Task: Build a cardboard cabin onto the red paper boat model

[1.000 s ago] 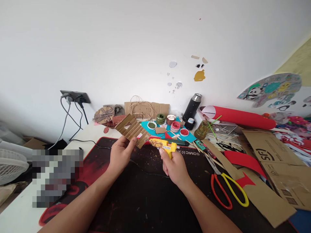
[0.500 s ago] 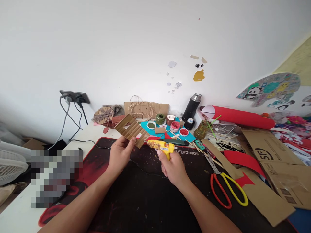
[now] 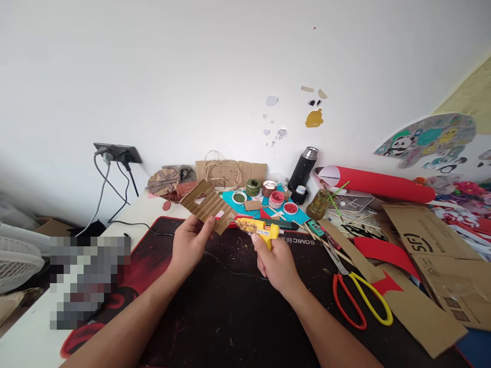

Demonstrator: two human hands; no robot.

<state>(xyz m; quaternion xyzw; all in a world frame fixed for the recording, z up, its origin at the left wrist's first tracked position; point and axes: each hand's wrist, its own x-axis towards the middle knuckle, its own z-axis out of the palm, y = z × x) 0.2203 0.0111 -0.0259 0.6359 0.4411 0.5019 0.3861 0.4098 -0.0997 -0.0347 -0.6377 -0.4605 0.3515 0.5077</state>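
Note:
My left hand pinches the lower edge of a brown ridged cardboard piece, which has a cut-out window and is held tilted above the mat. My right hand is wrapped round the handle of a yellow glue gun. The gun's nozzle points left and is at the right edge of the cardboard; whether it touches cannot be made out. A thin dark cord runs over the mat behind my hands.
Scissors with red and yellow handles lie at the right, beside cardboard strips. Open paint jars, a black flask and a jar with brushes stand at the back. A fan is at far left.
My right hand and the glue gun have moved slightly right, and the gun has tilted a little. The cardboard and my left hand are nearly unmoved.

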